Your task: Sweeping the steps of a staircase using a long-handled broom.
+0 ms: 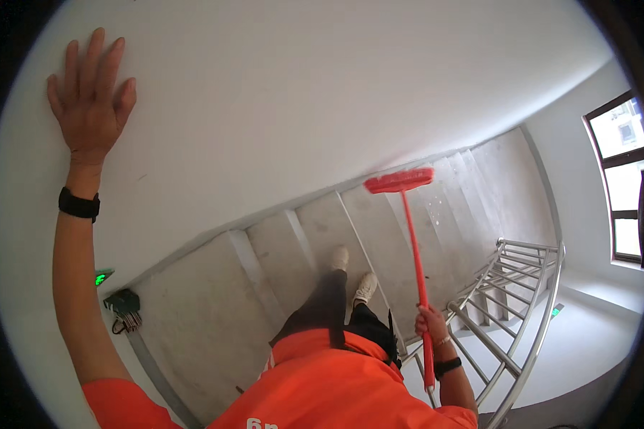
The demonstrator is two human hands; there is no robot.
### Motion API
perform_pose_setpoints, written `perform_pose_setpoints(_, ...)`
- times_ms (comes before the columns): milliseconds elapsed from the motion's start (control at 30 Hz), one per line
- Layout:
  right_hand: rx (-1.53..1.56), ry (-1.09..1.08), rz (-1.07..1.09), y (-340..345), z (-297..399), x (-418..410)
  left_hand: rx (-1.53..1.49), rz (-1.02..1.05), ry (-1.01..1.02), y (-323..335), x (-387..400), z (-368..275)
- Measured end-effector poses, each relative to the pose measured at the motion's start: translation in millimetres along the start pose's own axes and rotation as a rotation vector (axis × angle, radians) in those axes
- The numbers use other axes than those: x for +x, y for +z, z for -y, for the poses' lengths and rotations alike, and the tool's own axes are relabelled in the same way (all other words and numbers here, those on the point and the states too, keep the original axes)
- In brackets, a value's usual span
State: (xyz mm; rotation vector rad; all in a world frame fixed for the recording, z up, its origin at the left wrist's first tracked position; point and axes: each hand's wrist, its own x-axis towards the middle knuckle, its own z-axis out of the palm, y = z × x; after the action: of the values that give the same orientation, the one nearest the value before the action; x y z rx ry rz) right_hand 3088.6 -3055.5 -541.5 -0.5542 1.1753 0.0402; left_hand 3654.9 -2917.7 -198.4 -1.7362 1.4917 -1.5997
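Note:
Flat against the white wall (279,96) at the upper left lies my left hand (91,102), fingers spread and holding nothing; a black band is on that wrist. My right hand (432,324) grips the red handle (416,252) of a broom, near its lower end in the picture. The broom's red head (400,180) is over the concrete stairs (370,225), close to the skirting along the wall. Whether its bristles touch a step or the wall cannot be told. My feet in light shoes (366,287) stand on the steps.
Stainless steel railings (528,316) run along the right side of the stairs, close to my right arm. A window (620,171) is at the far right. Green lit signs (103,276) are low on the walls. A dark green item with a striped part (123,308) lies at the landing's corner.

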Motion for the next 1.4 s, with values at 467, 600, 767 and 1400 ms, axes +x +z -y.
perform_pose_setpoints(467,0.342,0.372,0.210,63,-34,25,-0.012,-0.076,0.022,2,1,0)
perform_pose_setpoints(600,0.589,0.342,0.296,45,-33,30,-0.033,-0.074,0.018,-1,2,0)
perform_pose_setpoints(767,0.574,0.269,0.334,34,-36,30,-0.016,-0.050,0.016,3,0,1)
perform_pose_setpoints(1400,0.137,0.079,-0.013,21,-32,67,-0.006,0.018,-0.001,0,0,2)
